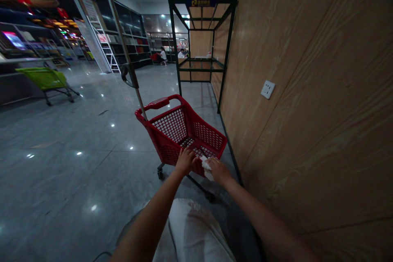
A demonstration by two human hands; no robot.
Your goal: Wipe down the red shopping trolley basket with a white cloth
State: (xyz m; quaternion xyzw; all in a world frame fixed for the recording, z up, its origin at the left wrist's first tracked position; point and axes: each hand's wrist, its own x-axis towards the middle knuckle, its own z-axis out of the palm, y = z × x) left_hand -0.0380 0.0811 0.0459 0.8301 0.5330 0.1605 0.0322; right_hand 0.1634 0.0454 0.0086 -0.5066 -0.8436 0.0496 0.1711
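A red plastic shopping cart (167,151) with lattice sides stands in front of me, close to the wooden wall. My left hand (185,161) grips the near top rim of its basket, fingers curled over the edge. In my right hand (219,171) is a white cloth (207,168), pressed against the same rim a little further right. Part of the cloth hangs down the outside of the basket. The inside of the basket shows its perforated floor.
A wood-panelled wall (294,131) with a socket (268,89) runs along the right. Behind the cart stands a dark metal frame (225,57). A green cart (46,78) is at left; a long pole (123,45) rises beside the red cart's handle. Two people sit or crouch far back.
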